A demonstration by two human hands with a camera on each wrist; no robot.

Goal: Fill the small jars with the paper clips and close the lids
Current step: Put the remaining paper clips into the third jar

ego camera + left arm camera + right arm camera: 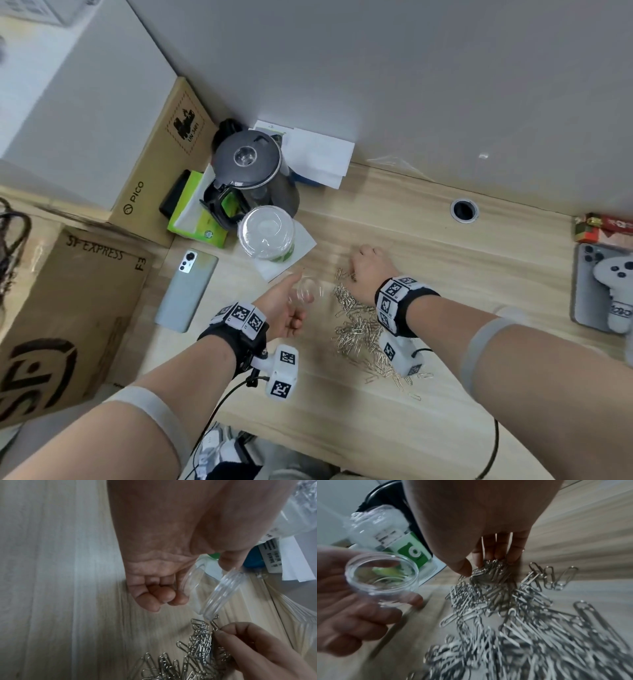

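A pile of silver paper clips [359, 329] lies spread on the wooden desk [394, 222]. My left hand [291, 306] holds a small clear jar [306, 291] without a lid just left of the pile. In the left wrist view the jar [214, 591] is tilted, its threaded mouth turned towards the clips [197, 649]. My right hand [359, 270] reaches down at the far end of the pile. Its thumb and fingertips [496, 555] pinch a few clips [489, 566] there. The jar [382, 573] looks almost empty in the right wrist view. No lid is visible.
A black kettle [250, 171] and a lidded clear cup [267, 233] on a napkin stand behind the jar. A phone [186, 291] and cardboard boxes [68, 308] are at the left. Another phone with a toy [596, 287] lies far right, a cable hole [464, 210] behind.
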